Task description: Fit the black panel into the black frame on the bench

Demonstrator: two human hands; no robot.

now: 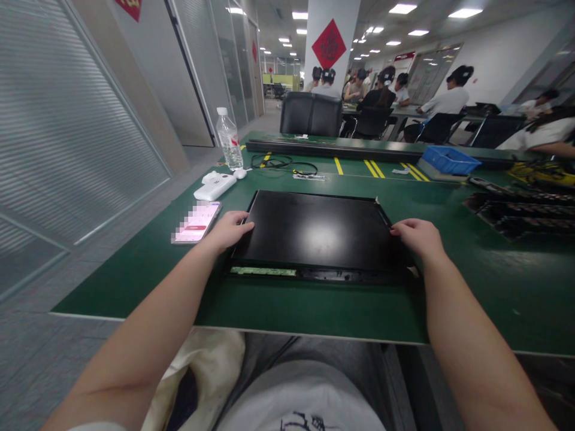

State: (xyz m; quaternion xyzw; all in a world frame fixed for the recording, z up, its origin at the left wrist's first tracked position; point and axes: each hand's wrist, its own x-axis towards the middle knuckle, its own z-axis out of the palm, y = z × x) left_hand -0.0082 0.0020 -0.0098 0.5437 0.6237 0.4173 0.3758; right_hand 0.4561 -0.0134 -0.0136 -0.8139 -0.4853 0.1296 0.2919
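A flat black display panel [318, 230] lies on the green table, its glossy face up and reflecting light. Along its near edge runs a green circuit strip [263, 272] on the left half. My left hand [229, 230] grips the panel's left edge, thumb on top and fingers at the side. At the right edge, my right hand [415, 235] pinches the panel's side near the upper corner. Small pale tabs stick out at the panel's upper right and lower right corners.
Left of the panel are a phone [197, 222], a white device [215, 185] and a water bottle [229, 140]. Behind it lie black cables [285, 163] and a long black bar [336, 148]. A blue tray [450, 160] and dark stacked parts [516, 215] sit right. People sit beyond.
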